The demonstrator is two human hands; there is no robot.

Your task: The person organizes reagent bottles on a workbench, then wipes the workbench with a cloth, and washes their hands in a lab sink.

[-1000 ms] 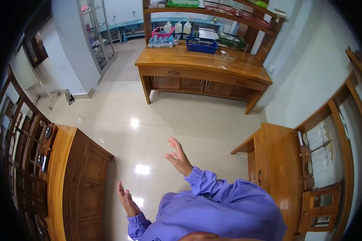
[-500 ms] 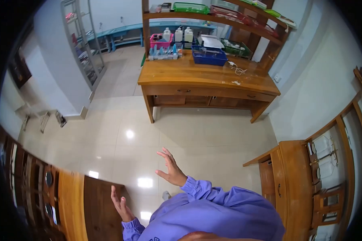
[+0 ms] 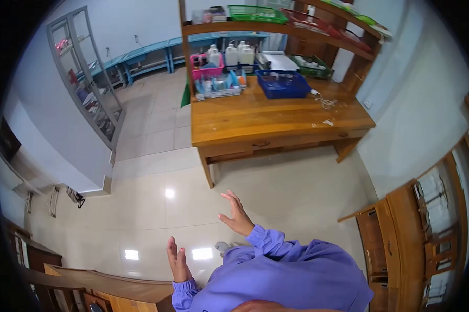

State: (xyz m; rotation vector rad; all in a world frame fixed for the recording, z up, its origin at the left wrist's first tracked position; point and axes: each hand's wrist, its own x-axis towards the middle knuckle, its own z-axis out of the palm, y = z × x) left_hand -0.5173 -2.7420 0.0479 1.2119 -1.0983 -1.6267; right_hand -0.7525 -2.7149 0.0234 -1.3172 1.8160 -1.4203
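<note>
Both of my hands are raised in front of my body, sleeves in purple cloth. My left hand (image 3: 178, 261) is held upright over the tiled floor, fingers stretched and thumb apart, with nothing in it. To its right, my right hand (image 3: 236, 216) is also empty, its fingers spread and pointing up and left. Neither hand touches anything. Ahead stands a wooden desk (image 3: 286, 122) with drawers. On its top are a blue basket (image 3: 282, 86), a pink basket (image 3: 207, 65), several white bottles (image 3: 239, 54) and a white cable (image 3: 325, 102).
Shelves over the desk hold a green basket (image 3: 258, 14) and red baskets (image 3: 310, 21). A glass cabinet (image 3: 83, 78) stands at the left, a blue bench (image 3: 146, 57) at the back. Wooden furniture (image 3: 115, 286) is at lower left; another desk (image 3: 396, 229) with balances is at right.
My view has turned and moved nearer the desk, which appears larger and lower. The lower-left furniture has shifted downward in view. Both hands stay raised and empty.
</note>
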